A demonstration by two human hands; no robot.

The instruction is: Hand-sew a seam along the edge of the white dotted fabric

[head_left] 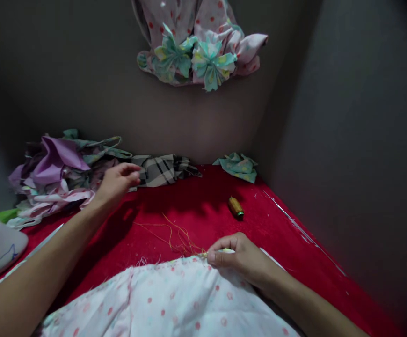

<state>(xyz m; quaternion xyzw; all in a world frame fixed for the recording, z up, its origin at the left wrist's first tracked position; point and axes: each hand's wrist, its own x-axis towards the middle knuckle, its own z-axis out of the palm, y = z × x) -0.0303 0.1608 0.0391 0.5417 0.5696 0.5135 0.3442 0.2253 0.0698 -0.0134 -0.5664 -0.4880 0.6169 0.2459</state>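
Pinching dotted white cloth (168,299) — right grip (240,256) narrow (orange thread (184,238) beside it), left grip (117,182) loosely open.

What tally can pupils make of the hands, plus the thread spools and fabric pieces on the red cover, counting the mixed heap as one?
Hands: 2 (left hand, right hand)
Thread spools: 1 (orange thread spool)
Fabric pieces: 4 (mixed fabric heap, plaid cloth, teal print scrap, polka-dot cloth)
Total: 7

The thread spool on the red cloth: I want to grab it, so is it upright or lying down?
Lying down: the spool rests lengthwise on the red cloth, its green end pointing sideways.
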